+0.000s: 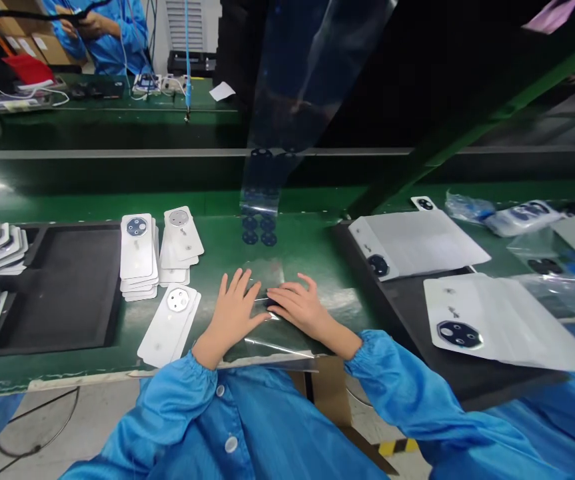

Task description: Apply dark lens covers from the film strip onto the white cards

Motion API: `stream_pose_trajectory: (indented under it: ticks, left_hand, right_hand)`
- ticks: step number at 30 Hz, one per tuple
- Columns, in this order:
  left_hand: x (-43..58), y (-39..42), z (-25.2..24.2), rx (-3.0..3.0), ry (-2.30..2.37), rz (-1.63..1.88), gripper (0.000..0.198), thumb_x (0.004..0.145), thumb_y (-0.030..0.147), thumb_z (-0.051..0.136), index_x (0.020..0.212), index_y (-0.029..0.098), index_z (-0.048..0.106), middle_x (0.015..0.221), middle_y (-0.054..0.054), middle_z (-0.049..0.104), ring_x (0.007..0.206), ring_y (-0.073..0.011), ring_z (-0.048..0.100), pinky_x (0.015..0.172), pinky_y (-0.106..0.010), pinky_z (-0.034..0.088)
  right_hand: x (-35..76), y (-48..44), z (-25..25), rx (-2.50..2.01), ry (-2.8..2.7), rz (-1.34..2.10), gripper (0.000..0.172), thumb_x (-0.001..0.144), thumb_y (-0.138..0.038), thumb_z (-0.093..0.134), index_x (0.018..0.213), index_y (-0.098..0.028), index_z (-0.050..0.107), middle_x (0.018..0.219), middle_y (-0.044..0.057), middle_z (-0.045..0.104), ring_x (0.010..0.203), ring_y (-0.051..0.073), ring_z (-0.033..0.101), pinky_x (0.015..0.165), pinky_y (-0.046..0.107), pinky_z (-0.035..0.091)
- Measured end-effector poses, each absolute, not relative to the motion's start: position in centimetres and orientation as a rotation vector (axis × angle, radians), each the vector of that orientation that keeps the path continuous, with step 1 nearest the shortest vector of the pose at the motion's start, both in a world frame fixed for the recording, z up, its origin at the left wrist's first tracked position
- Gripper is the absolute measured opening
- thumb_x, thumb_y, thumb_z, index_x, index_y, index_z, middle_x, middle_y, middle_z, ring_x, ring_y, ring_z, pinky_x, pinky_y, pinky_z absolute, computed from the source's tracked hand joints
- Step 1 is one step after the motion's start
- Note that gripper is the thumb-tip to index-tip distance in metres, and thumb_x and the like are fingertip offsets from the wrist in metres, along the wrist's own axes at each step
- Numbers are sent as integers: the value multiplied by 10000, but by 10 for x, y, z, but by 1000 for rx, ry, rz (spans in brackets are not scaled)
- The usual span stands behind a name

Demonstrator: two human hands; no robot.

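Clear film (pixel 269 270) lies ahead at 12 o'clock under our fingertips, its long axis unclear; our left hand (pixel 232 315), fingers spread, and right hand (pixel 304 311), fingers together, are about equally near, any pinch uncertain. Beyond, at 12, hangs a dark-disc strip (pixel 260 199); white panels (pixel 137 257) stack toward 10.

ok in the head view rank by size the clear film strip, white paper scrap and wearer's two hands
1. Clear film strip
2. Left hand and right hand: too alike to rank
3. White paper scrap
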State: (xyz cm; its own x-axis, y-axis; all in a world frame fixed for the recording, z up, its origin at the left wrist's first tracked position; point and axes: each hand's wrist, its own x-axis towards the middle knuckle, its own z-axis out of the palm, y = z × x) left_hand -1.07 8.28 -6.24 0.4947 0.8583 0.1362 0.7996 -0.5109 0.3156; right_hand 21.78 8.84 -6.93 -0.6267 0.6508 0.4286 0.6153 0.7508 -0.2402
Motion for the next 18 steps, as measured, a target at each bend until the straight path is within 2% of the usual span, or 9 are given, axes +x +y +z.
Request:
stream_pose_trajectory:
  ticks: [2,5,7,9,11,13,16,18]
  left_hand:
    - [-10,80,-62,2522,1426,416,766,837,623,721,1418,174,501,1581,-165,295,1487,-351,215,1211,-616,178]
    - [-9,77,-62,2517,1438,405,885,795,705,702,1465,184,450,1605,-161,239,1503,-343,167,1222,-604,140]
    - [-8,76,-63,2518,1441,386,911,796,735,671,1482,188,427,1612,-159,217,1510,-333,145,1226,-590,132]
    - [-8,75,-64,2517,1447,373,917,810,753,636,1494,186,410,1617,-161,201,1514,-329,129,1226,-585,127]
    - [-8,74,-65,2514,1453,369,922,820,759,616,1506,184,391,1621,-163,184,1515,-333,117,1225,-588,121]
    - [-8,73,-65,2515,1452,369,916,832,750,610,1512,181,379,1622,-167,177,1515,-339,112,1223,-591,114]
    - [-8,71,-65,2524,1440,367,889,857,725,604,1513,171,373,1621,-171,178,1514,-348,106,1221,-592,108]
    - [-7,71,-65,2531,1436,363,880,866,717,602,1513,166,373,1622,-173,174,1513,-356,104,1220,-592,108]
  right_hand:
    - [220,90,-64,-852,-2472,78,131,1069,-180,591,1184,-204,648,1175,67,691,1059,274,611,1138,598,243]
    - [226,92,-55,-684,-2554,146,203,1085,-113,472,1102,-182,662,1183,78,684,1108,281,598,1068,545,390]
    - [229,95,-51,-654,-2616,232,238,1097,-130,418,1123,-170,652,1169,99,679,1096,281,606,984,498,476]
    - [230,97,-49,-751,-2650,296,248,1113,-217,407,1230,-151,615,1217,132,647,1109,298,599,930,486,516]
    - [229,97,-51,-876,-2660,303,338,1123,-313,379,1349,-133,556,1329,163,577,1188,336,553,936,519,516]
    - [228,96,-55,-934,-2674,256,382,1126,-351,347,1378,-146,546,1407,165,517,1246,369,506,1000,601,453]
    - [229,92,-62,-916,-2635,217,291,1116,-284,396,1264,-185,626,1362,137,566,1224,359,531,1076,660,335]
    - [231,90,-66,-887,-2576,267,225,1095,-241,456,1185,-201,658,1309,118,606,1178,330,573,1090,623,345]
